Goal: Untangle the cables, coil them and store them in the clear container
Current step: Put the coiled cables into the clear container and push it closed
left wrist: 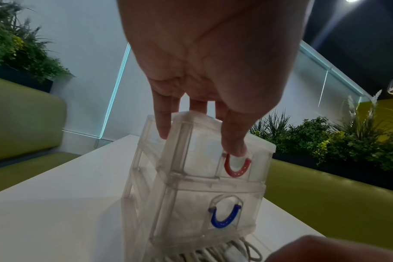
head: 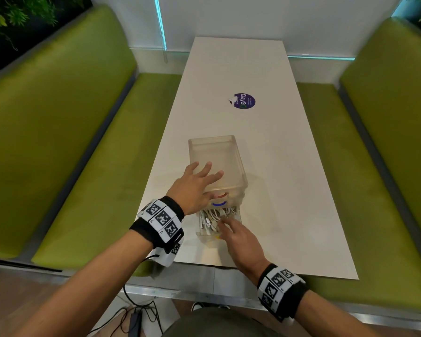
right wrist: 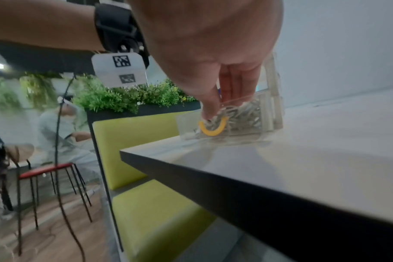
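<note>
A clear drawer unit (head: 216, 154) stands on the white table (head: 277, 178). My left hand (head: 204, 181) rests flat on its top with fingers spread and straight; its thumb (left wrist: 233, 148) presses the front just above the red handle (left wrist: 237, 168). Below that is the blue handle (left wrist: 224, 219). The bottom drawer (head: 204, 233), the one with the yellow handle (right wrist: 212, 128), is pulled out toward me and holds a tangle of white cables (head: 210, 216). My right hand (head: 225, 221) reaches down into this drawer, straight fingers (right wrist: 238, 92) touching the cables (right wrist: 242, 111).
A purple round sticker (head: 244, 100) lies farther along the table. Green benches (head: 71, 142) (head: 374, 154) flank both long sides. The table's near edge (head: 229, 266) is just behind the drawer. Black cords (head: 136, 314) lie on the floor. A seated person (right wrist: 61, 124) and a stool (right wrist: 45, 170) are off left.
</note>
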Action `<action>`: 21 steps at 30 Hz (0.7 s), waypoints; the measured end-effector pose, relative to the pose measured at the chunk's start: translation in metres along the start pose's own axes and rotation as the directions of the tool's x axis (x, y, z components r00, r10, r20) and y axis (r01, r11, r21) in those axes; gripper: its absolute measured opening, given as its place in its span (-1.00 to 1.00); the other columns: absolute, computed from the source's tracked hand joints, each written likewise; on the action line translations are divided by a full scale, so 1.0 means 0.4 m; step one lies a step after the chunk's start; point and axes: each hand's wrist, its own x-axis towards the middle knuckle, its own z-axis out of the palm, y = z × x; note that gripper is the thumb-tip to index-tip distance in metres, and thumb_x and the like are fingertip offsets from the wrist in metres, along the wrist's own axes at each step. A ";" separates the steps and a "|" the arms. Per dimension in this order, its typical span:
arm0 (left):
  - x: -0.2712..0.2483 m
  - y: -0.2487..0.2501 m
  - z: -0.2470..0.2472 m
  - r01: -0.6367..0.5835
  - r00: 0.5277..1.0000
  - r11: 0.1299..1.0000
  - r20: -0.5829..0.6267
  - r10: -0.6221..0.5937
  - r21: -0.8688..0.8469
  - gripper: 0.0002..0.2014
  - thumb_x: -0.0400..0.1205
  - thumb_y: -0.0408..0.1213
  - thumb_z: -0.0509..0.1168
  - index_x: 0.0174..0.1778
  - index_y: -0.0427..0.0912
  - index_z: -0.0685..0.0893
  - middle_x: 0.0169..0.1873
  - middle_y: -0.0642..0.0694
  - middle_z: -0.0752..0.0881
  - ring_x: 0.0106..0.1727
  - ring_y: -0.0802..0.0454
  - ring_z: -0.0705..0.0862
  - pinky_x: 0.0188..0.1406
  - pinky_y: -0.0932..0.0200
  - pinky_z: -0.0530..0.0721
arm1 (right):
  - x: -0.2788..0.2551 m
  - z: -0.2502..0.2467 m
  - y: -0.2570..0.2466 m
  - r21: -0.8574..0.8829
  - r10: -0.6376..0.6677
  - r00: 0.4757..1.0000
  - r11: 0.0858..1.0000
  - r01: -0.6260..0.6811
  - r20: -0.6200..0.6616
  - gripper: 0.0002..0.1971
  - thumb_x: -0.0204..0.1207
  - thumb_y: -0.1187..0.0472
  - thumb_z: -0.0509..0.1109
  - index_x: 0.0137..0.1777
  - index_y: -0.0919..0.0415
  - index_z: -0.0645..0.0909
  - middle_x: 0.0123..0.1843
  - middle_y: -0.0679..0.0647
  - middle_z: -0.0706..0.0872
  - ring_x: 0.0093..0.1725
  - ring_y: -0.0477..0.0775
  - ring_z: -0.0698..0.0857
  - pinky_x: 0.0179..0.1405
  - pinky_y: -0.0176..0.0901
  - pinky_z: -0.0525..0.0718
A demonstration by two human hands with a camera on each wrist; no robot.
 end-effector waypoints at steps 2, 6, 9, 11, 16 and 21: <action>0.001 -0.001 -0.001 0.001 1.000 1.000 -0.001 -0.001 -0.005 -0.42 0.69 0.08 0.14 0.63 0.24 0.14 0.69 0.07 0.07 0.67 -0.13 -0.06 0.31 -0.18 0.52 | 0.030 0.013 0.015 0.069 0.031 1.000 0.997 -0.031 0.002 -0.76 0.41 0.35 0.44 0.08 0.24 0.68 0.07 0.12 0.73 0.00 0.19 0.73 -0.19 -0.10 0.70; -0.003 0.002 -0.004 0.003 1.000 1.000 0.001 -0.003 -0.003 -0.43 0.69 0.07 0.14 0.63 0.24 0.13 0.69 0.08 0.05 0.67 -0.12 -0.07 0.31 -0.16 0.51 | 0.048 -0.004 0.019 0.073 -0.011 1.000 0.997 0.012 -0.010 -0.69 0.20 0.41 0.61 -0.04 0.24 0.70 -0.08 0.11 0.76 -0.10 0.19 0.72 -0.27 -0.07 0.70; 0.000 0.001 0.000 0.004 1.000 1.000 -0.002 -0.004 -0.006 -0.43 0.69 0.05 0.14 0.63 0.25 0.13 0.69 0.08 0.05 0.68 -0.12 -0.07 0.32 -0.17 0.51 | 0.012 -0.012 0.008 0.047 -0.085 0.996 0.995 0.086 -0.039 -0.75 0.21 0.34 0.61 -0.12 0.20 0.69 -0.16 0.06 0.73 -0.17 0.11 0.69 -0.28 -0.15 0.63; 0.000 0.001 0.000 0.008 1.000 1.000 -0.001 -0.008 -0.003 -0.43 0.69 0.06 0.14 0.63 0.25 0.13 0.69 0.09 0.04 0.68 -0.12 -0.08 0.31 -0.18 0.51 | -0.009 -0.015 -0.004 0.062 -0.045 0.997 0.997 0.041 0.066 -0.85 0.31 0.33 0.54 -0.14 0.16 0.69 -0.16 0.03 0.70 -0.18 0.06 0.68 -0.27 -0.20 0.61; 0.001 0.002 0.003 0.014 1.000 1.000 -0.008 -0.014 -0.009 -0.43 0.69 0.06 0.14 0.63 0.25 0.14 0.69 0.09 0.05 0.68 -0.11 -0.07 0.32 -0.18 0.50 | 0.052 0.013 0.012 0.090 0.004 0.993 0.996 -0.015 0.121 -0.92 0.51 0.31 0.38 -0.05 0.29 0.65 -0.05 0.16 0.70 -0.09 0.24 0.69 -0.39 -0.08 0.62; -0.002 0.004 0.001 0.023 1.000 0.999 -0.004 -0.024 -0.031 -0.44 0.69 0.05 0.15 0.62 0.25 0.16 0.69 0.11 0.05 0.68 -0.09 -0.08 0.36 -0.18 0.47 | 0.083 0.026 0.013 0.151 0.012 0.996 0.988 -0.025 0.087 -0.74 0.51 0.37 0.31 0.18 0.29 0.64 0.17 0.19 0.71 0.16 0.25 0.65 -0.21 0.07 0.73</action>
